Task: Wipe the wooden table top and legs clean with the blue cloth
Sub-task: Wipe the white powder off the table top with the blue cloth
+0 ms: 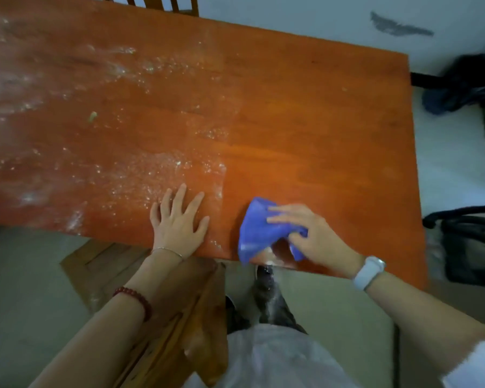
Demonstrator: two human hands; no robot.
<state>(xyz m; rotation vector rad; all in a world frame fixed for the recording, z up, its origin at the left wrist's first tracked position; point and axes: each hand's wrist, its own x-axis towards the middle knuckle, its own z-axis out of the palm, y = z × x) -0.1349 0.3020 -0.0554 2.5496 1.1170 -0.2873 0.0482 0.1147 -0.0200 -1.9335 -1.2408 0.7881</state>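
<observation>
I see my right hand [305,236] bunching the blue cloth [259,231] at the surface's [319,121] near edge to sweep dust off, left hand [178,222] flat beside the cloth, bracing.

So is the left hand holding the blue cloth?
No, the left hand lies flat and bare on the table top; the right hand grips the blue cloth.

orange table top [305,113] with white dust, blue cloth [256,228]

Left hand [179,222] flat, fingers spread toward 12 o'clock, palm down. Right hand [308,236] at its 3 o'clock, fingers pointing to 9 o'clock, thumb curled under. Both forearms bare.
</observation>
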